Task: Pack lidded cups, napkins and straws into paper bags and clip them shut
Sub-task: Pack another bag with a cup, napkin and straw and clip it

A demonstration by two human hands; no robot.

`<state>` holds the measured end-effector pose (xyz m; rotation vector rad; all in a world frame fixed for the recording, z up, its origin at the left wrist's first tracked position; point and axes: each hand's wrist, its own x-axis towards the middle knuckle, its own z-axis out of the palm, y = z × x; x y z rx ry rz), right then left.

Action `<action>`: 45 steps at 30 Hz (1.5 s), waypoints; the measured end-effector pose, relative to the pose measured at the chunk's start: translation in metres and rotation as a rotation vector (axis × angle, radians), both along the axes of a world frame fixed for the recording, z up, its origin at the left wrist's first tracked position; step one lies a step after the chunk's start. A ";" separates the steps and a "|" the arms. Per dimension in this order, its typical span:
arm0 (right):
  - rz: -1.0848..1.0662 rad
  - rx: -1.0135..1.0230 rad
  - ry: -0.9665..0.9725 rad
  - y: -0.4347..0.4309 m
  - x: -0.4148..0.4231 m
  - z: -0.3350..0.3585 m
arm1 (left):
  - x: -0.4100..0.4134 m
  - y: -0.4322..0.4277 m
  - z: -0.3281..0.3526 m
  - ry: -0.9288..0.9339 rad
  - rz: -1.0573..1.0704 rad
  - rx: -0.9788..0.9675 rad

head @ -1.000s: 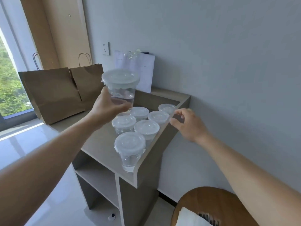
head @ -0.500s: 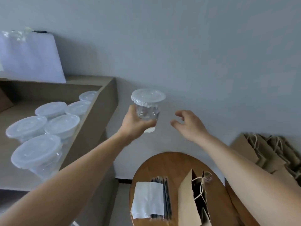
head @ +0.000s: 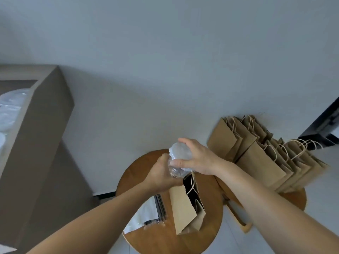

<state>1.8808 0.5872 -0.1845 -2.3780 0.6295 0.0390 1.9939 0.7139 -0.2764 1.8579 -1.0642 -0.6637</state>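
Note:
A clear lidded cup (head: 178, 162) hangs just above the mouth of an open brown paper bag (head: 185, 208) that stands on the round wooden table (head: 211, 226). My left hand (head: 161, 176) grips the cup's body from the left. My right hand (head: 197, 158) is curled over the cup's lid from the right. A white napkin (head: 145, 213) and a bundle of dark straws (head: 161, 208) lie on the table left of the bag, partly behind my left forearm.
Several folded paper bags (head: 260, 156) with twine handles lean in a row on a second round table at the right. More lidded cups (head: 9, 110) sit on the grey cabinet (head: 42, 125) at the far left. The wall is close behind.
I turned right, away from the cabinet. The cup moved from beside the cabinet to above the open bag, and my right hand, open before, now holds its lid.

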 end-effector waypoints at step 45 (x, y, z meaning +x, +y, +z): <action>0.368 -0.363 0.215 -0.091 -0.001 -0.105 | -0.032 -0.048 -0.119 0.440 0.332 0.658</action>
